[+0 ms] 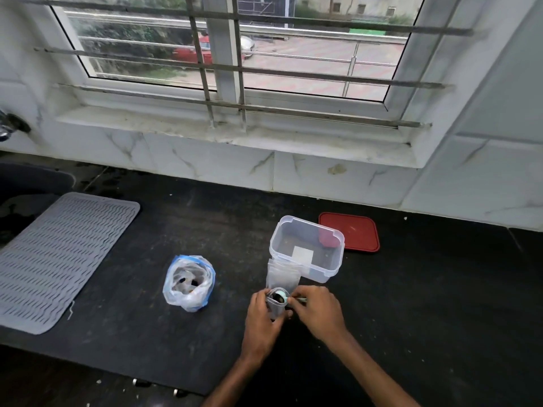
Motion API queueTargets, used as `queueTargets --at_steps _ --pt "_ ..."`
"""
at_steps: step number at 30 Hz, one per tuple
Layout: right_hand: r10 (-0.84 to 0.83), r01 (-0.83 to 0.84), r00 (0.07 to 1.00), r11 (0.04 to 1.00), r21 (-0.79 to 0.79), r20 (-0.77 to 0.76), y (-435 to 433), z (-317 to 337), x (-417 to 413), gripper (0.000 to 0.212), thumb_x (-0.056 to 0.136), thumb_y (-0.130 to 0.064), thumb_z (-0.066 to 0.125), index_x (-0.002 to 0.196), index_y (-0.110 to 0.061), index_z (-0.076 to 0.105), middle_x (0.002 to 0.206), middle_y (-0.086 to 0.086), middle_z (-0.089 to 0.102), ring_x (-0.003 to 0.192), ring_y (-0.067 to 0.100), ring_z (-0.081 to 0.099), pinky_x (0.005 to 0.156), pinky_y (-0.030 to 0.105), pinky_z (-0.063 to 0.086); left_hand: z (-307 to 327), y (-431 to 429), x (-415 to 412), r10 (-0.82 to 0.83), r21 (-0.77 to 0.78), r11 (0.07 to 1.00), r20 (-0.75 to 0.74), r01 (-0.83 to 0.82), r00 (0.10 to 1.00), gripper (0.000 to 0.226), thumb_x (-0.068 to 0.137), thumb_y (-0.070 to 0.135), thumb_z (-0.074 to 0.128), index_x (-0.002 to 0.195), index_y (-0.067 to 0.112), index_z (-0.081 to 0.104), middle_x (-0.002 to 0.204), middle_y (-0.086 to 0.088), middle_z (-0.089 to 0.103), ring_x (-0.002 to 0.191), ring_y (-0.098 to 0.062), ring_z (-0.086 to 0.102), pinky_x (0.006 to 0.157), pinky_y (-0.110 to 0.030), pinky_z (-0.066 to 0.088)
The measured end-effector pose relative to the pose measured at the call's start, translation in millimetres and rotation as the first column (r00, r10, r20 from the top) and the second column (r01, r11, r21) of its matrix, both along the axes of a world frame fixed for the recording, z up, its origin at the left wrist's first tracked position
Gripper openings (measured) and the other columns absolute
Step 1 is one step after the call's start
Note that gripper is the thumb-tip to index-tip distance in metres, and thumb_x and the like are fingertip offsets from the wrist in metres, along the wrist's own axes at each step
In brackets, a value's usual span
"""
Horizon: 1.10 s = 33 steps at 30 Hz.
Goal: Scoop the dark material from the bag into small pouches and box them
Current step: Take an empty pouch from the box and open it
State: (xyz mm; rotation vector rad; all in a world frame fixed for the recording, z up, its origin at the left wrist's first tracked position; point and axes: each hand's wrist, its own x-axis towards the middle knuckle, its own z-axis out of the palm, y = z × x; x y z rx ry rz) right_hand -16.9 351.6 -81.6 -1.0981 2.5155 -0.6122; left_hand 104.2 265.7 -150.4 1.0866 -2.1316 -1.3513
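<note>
- L hand clamped round small pouch, held upright, mouth open, just in front of clear box.
- R hand pinches spoon; bowl at pouch mouth, handle running right.
- Bag w/ dark material lies left of box, nearer L hand.
- Spare pouches lean on box front.

soft window daylight, wide-angle edge bending

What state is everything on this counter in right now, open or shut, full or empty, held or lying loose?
plastic bag: open, dark material inside, standing free.
clear box: open, lid off, nearly empty.
red lid: flat on the counter behind the box.
small pouch: open, held upright by the left hand.
spoon: in the right hand, bowl in the pouch's mouth.
grey mat: flat, bare.
</note>
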Motion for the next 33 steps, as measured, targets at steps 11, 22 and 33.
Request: queueTargets --at_steps 11,22,33 --pt "0.077 -0.097 0.991 0.978 -0.184 -0.113 9 -13 6 0.012 0.083 -0.025 0.075 0.095 -0.029 0.076 0.091 -0.015 0.07 0.083 0.006 0.06 0.068 0.022 0.053 -3 7 1 0.042 0.03 0.999 -0.069 -0.04 0.997 0.047 0.069 0.04 0.08 0.11 0.035 0.057 0.109 0.011 0.06 0.102 0.0 0.06 0.084 -0.012 0.046" --pt "-0.04 0.098 0.979 0.952 -0.29 0.199 14 -8 -6 0.011 0.082 -0.029 0.079 0.092 -0.032 0.078 0.086 -0.025 0.072 0.084 -0.006 0.066 0.077 0.021 0.056 -4 6 10 0.027 0.066 0.997 -0.01 -0.026 1.0 0.069 0.067 0.044 0.086 0.124 0.033 0.049 0.12 0.015 0.058 0.107 0.006 0.057 0.089 -0.018 0.051" --pt "0.157 -0.012 0.937 0.907 -0.42 0.312 -56 38 36 0.006 0.087 -0.023 0.074 0.093 -0.024 0.075 0.079 -0.015 0.073 0.077 -0.003 0.069 0.074 0.011 0.053 39 -109 79 0.758 -0.147 0.628 -0.109 -0.764 0.643 0.059 0.081 0.036 0.078 0.122 0.003 0.053 0.123 -0.019 0.056 0.114 -0.031 0.052 0.1 -0.042 0.042"
